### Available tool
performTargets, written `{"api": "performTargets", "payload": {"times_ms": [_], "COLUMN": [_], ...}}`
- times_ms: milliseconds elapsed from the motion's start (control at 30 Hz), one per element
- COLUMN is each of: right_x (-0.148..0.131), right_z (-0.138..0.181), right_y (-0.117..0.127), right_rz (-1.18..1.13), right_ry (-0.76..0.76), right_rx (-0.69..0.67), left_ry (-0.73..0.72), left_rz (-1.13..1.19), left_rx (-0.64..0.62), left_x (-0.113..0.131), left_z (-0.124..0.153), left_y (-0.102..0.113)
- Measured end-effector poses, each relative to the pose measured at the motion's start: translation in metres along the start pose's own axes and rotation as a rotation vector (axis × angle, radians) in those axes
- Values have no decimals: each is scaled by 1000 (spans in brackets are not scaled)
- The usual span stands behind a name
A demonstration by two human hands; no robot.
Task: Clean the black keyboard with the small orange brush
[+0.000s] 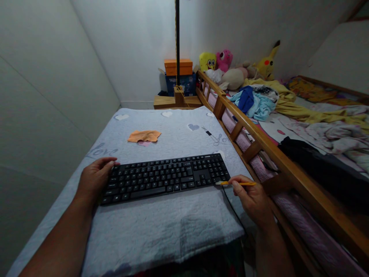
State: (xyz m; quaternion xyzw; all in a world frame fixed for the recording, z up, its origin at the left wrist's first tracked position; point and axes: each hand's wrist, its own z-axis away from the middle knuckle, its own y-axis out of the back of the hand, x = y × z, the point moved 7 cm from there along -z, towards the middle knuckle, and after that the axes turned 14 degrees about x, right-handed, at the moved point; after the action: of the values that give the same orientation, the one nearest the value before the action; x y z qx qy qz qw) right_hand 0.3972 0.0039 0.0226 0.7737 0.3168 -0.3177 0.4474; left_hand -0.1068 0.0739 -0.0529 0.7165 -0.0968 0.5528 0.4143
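Observation:
A black keyboard lies across a pale blue cloth-covered surface in front of me. My left hand rests curled against the keyboard's left end, fingers gripping its edge. My right hand is closed on a thin orange-yellow stick-like tool, whose tip touches the keyboard's lower right corner keys. A thin black cable runs down from the keyboard's right end past my right hand.
An orange cloth and a small binder clip lie farther back on the cover. A wooden bed rail runs along the right, with clothes and plush toys beyond. Boxes and a black pole stand at the back.

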Motion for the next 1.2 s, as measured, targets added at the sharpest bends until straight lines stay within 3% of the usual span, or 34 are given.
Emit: {"api": "performTargets", "payload": {"times_ms": [133, 400, 667, 933, 1200], "right_x": [1, 17, 6, 20, 7], "right_z": [0, -5, -2, -6, -2], "right_y": [-7, 12, -4, 16, 1], "right_rz": [9, 88, 18, 98, 42], "right_ry": [-13, -22, -15, -10, -23], "right_rx": [-15, 56, 16, 78, 16], "left_ry": [31, 51, 58, 50, 36], "left_rz": [25, 71, 94, 70, 68], "left_rx": [4, -14, -3, 4, 6], "left_x": [-2, -9, -1, 2, -5], "left_z": [1, -2, 2, 2, 0], "left_y": [0, -3, -2, 0, -1]}}
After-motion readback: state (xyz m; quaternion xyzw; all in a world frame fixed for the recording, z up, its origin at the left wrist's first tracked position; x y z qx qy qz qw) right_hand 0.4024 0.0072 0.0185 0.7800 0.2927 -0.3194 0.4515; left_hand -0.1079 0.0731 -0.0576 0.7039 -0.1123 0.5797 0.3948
